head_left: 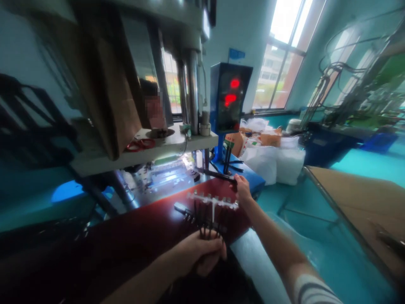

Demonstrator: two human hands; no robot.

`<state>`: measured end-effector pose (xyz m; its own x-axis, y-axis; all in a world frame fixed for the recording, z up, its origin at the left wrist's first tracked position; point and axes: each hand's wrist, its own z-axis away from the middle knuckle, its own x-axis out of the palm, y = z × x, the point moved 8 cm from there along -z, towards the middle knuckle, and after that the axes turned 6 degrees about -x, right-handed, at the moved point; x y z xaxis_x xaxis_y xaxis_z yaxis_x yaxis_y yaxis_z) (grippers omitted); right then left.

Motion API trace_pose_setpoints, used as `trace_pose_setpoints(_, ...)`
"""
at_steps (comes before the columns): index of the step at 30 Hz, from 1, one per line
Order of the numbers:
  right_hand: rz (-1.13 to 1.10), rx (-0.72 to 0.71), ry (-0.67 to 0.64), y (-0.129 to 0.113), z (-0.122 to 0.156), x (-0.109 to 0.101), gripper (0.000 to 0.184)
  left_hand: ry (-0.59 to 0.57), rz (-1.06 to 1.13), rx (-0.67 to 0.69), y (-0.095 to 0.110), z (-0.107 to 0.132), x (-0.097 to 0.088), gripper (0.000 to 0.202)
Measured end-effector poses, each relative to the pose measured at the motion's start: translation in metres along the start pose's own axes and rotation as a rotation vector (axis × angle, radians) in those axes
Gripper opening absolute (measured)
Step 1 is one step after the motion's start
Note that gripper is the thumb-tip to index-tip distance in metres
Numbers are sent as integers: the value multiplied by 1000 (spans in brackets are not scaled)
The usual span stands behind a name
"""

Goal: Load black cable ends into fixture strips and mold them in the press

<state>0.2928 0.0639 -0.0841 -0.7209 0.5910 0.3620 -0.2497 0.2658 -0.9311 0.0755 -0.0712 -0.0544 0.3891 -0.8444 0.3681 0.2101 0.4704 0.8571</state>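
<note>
My left hand (209, 253) is closed round several thin black cables, held upright low in the middle of the view. Just above it, a white branched plastic runner (213, 202) with small pieces along its crossbar stands at the cables' upper ends. Farther up and to the right, my right hand (243, 189) grips the near end of a long, slim black object (218, 174); blur hides its exact kind. A dark piece with a pale end (181, 207) lies on the dark red table (152, 228), left of the runner.
Behind the table stands a press machine (177, 145) with a lit lower area and red-handled scissors (141, 145) on its ledge. A blue control box (230, 99) shows red digits. White sacks (274, 164) lie beyond; a brown-topped table (357, 190) is at right.
</note>
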Motion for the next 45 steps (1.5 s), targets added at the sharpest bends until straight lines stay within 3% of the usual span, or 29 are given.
trace_pose_setpoints(5, 141, -21, -50, 4, 16, -45, 35, 28, 76, 10, 8, -15, -20, 29)
trace_pose_setpoints(8, 275, -28, -208, 2, 26, -52, 31, 50, 100, -17, 6, -19, -23, 27)
trace_pose_setpoints(11, 558, -186, -408, -6, 34, -49, 20, 71, 88, -43, 5, -20, -22, 27)
trace_pose_setpoints(13, 782, -354, -514, -13, 40, -42, 13, 87, 80, -54, 5, -20, -23, 28)
trace_pose_setpoints(16, 975, -533, -572, -33, 52, -28, 11, 88, 60, -55, 3, -22, -23, 31)
trace_pose_setpoints(18, 873, -520, -608, -54, 63, -13, 18, 73, 31, -58, 0, -25, -23, 34)
trace_pose_setpoints(21, 654, -426, -837, -81, 92, 23, 29, 58, -22, -98, -9, -31, -24, 37)
trace_pose_setpoints(24, 753, -575, -998, -98, 119, 52, 24, 38, -112, -107, -15, -35, -21, 39)
trace_pose_setpoints(26, 795, -661, -958, -102, 120, 55, 25, 34, -162, -101, -18, -35, -17, 39)
trace_pose_setpoints(28, 770, -685, -733, -111, 100, 37, 29, 25, -203, -119, -22, -31, -10, 37)
trace_pose_setpoints(31, 829, -708, -222, -135, 65, -32, 33, -66, -282, -172, -26, -15, 4, 34)
trace_pose_setpoints(32, 919, -721, -118, -142, 59, -55, 33, -90, -297, -171, -24, -8, 8, 35)
trace_pose_setpoints(35, 1442, -772, -46, -146, 53, -96, 24, -47, -226, -78, 5, 15, 7, 42)
trace_pose_setpoints(37, 1669, -818, -52, -136, 55, -100, 35, 105, -112, 88, 44, 36, -5, 44)
trace_pose_setpoints(39, 1606, -904, -343, -107, 68, -71, 47, 243, -21, 382, 101, 69, -18, 41)
trace_pose_setpoints(41, 1448, -916, -728, -67, 93, -32, 48, 409, -4, 788, 165, 122, -34, 31)
trace_pose_setpoints(43, 1342, -913, -985, -30, 120, 0, 48, 691, -19, 1189, 216, 196, -52, 23)
trace_pose_setpoints(45, 1292, -898, -1090, -3, 133, 16, 51, 1056, -91, 1421, 245, 276, -69, 31)
